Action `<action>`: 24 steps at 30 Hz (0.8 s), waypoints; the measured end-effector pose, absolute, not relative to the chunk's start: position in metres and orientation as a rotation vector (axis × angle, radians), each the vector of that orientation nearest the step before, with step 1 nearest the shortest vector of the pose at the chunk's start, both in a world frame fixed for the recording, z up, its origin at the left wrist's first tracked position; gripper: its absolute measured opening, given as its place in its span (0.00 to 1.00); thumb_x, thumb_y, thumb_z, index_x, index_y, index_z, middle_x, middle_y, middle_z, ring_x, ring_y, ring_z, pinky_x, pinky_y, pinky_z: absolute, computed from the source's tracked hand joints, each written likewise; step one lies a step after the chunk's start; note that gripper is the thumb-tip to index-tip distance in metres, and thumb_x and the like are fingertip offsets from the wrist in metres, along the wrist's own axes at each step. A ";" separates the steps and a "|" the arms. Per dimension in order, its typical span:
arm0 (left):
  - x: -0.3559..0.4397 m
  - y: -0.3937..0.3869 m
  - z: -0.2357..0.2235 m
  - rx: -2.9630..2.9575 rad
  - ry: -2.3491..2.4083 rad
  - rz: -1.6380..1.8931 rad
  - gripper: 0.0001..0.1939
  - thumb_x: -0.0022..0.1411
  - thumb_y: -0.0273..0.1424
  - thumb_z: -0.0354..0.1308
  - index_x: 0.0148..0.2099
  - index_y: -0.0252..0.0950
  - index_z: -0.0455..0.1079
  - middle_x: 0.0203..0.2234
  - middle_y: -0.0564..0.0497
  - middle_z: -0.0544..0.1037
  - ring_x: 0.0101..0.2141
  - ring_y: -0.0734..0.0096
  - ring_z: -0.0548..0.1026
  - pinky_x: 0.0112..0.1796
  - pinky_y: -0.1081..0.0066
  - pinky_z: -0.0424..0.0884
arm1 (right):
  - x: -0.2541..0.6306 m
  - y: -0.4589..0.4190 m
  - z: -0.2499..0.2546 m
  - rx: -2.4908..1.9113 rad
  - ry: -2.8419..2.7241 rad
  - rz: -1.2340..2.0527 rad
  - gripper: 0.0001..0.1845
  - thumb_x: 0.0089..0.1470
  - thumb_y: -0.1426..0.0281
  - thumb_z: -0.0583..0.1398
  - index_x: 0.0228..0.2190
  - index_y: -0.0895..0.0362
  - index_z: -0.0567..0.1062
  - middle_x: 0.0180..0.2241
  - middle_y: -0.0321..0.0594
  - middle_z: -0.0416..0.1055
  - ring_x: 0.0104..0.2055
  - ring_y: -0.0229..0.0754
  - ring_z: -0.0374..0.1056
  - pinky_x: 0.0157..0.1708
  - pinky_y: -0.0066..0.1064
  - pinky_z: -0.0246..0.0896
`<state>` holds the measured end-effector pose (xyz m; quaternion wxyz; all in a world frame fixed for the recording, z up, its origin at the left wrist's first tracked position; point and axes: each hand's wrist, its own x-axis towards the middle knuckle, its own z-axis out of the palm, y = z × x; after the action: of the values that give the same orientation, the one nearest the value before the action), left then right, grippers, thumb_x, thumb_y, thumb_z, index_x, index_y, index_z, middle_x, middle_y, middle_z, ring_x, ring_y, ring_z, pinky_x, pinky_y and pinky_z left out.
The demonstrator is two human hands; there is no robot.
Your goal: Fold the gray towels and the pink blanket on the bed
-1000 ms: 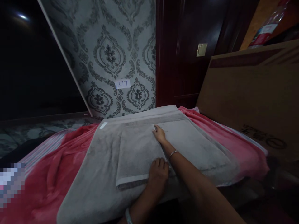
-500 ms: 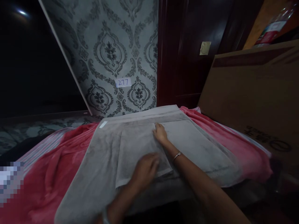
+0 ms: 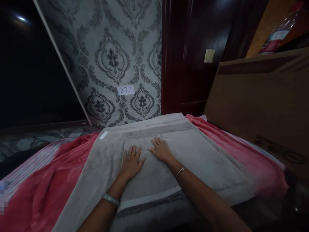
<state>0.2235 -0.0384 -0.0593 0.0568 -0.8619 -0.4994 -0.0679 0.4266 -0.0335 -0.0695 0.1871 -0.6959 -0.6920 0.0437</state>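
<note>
A grey towel [image 3: 205, 158] lies spread over a red blanket [image 3: 53, 180]. A smaller folded grey layer [image 3: 149, 180] sits on top of it in the middle. My left hand [image 3: 131, 161] lies flat on that folded layer, fingers stretched out, a pale bangle on the wrist. My right hand [image 3: 160, 149] rests flat beside it near the fold's far right corner, fingers spread, a thin bracelet on the wrist. Neither hand holds anything.
A large cardboard box [image 3: 263, 106] stands close on the right. Behind are patterned wallpaper with a "277" label [image 3: 126, 90] and a dark wooden door [image 3: 193, 58]. A plastic bottle [image 3: 277, 32] shows at top right. The left side is dark.
My left hand has moved from the fold's near right edge up and left onto its top and opened flat. My right hand has shifted slightly and spread flat.
</note>
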 end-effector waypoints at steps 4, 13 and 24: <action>0.223 -0.037 -0.051 -2.636 -1.524 -0.183 0.31 0.70 0.43 0.45 0.71 0.37 0.54 0.70 0.37 0.54 0.69 0.48 0.50 0.65 0.41 0.48 | 0.426 -0.036 -0.067 -1.985 -1.912 0.098 0.34 0.66 0.53 0.51 0.67 0.57 0.60 0.70 0.51 0.46 0.72 0.51 0.40 0.68 0.53 0.35; 0.238 0.017 -0.019 -2.607 -1.619 -0.212 0.30 0.71 0.43 0.42 0.70 0.35 0.56 0.70 0.38 0.54 0.70 0.49 0.49 0.64 0.40 0.47 | 0.424 -0.039 -0.064 -2.001 -1.911 0.094 0.34 0.67 0.53 0.51 0.67 0.57 0.59 0.70 0.51 0.46 0.73 0.52 0.39 0.68 0.52 0.35; 0.236 0.039 -0.044 -2.587 -1.725 -0.143 0.34 0.71 0.48 0.38 0.72 0.40 0.52 0.71 0.40 0.51 0.70 0.48 0.48 0.63 0.41 0.53 | 0.417 -0.027 -0.048 -2.055 -1.981 0.183 0.37 0.67 0.49 0.44 0.68 0.57 0.56 0.71 0.53 0.44 0.73 0.53 0.37 0.68 0.56 0.30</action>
<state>0.2363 0.0389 -0.0441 0.0143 -0.8310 -0.5541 -0.0458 0.4173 -0.0274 -0.0475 0.1404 -0.7114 -0.6857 0.0632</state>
